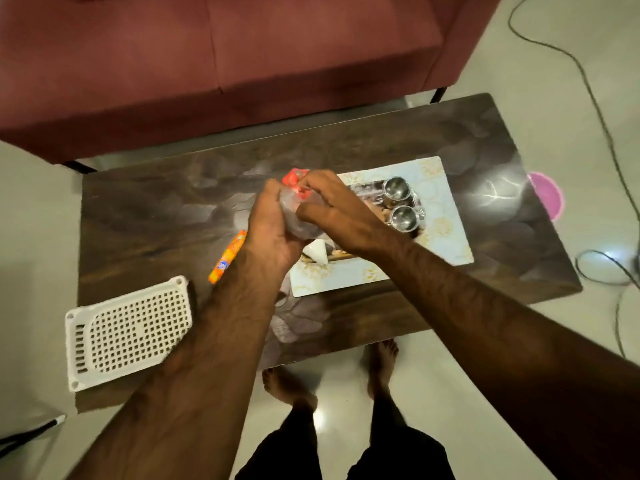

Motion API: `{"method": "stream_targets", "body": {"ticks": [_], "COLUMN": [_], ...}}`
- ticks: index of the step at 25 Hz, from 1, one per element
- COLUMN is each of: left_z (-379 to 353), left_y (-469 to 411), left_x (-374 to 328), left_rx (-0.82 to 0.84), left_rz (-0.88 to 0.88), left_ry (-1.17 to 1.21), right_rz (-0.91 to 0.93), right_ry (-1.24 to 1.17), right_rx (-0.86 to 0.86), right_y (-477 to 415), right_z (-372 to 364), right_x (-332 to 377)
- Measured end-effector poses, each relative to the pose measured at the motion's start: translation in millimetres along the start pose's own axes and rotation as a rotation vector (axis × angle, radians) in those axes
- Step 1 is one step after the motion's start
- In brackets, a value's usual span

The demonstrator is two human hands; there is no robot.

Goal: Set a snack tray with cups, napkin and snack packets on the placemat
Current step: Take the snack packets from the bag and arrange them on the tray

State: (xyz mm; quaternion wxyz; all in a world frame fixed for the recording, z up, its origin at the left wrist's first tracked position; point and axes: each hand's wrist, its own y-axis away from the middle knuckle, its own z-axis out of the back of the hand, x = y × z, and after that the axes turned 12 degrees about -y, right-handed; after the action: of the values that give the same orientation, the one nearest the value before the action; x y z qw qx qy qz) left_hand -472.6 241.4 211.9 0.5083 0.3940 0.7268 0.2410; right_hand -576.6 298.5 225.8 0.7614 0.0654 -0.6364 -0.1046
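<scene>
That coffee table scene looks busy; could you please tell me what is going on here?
A person stands at the dark wooden coffee table, with the left hand and right hand together gripping a clear plastic packet with red contents. On the pale floral placemat a tray already carries two shiny steel cups and a white folded napkin. An orange snack packet and a white perforated plastic tray lie on the table untouched.

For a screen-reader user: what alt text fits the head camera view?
Both hands, left hand and right hand, grip a clear snack packet above a dark table. Two steel cups sit on the placemat; an orange packet lies nearby.
</scene>
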Motion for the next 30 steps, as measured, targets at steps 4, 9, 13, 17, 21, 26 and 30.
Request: {"method": "stream_targets", "body": {"ticks": [4,9,13,17,21,26,30], "left_z": [-56.5,-139.7,-215.3,-271.7,-314.3,-348.9,-364.2], "left_y": [-8.4,-8.2,-4.1,-4.7,-9.5,-25.7,-46.3], "left_x": [21.4,60.1,115.1,162.9,194.6,228.3,251.7], "left_rx": [-0.043,0.040,0.249,0.339,0.374,0.347,0.354], "left_rz": [0.007,-0.016,0.022,0.115,0.092,-0.046,-0.165], "left_ry": [-0.165,-0.299,-0.256,-0.369,-0.705,-0.941,-0.996], "right_rz": [-0.035,-0.096,-0.016,-0.058,-0.110,-0.159,-0.157], "right_ry": [-0.306,-0.298,-0.045,0.116,0.157,0.055,-0.042], "right_rx": [-0.170,-0.248,-0.351,-0.428,-0.525,-0.633,-0.722], "right_y": [29.4,80.4,127.5,163.7,179.9,190.4,195.3], "right_z": [40.3,109.0,185.7,246.4,290.0,323.7,337.1], "right_x": [-15.9,-39.1,-65.9,-92.8,-115.0,-141.2,-163.7]}}
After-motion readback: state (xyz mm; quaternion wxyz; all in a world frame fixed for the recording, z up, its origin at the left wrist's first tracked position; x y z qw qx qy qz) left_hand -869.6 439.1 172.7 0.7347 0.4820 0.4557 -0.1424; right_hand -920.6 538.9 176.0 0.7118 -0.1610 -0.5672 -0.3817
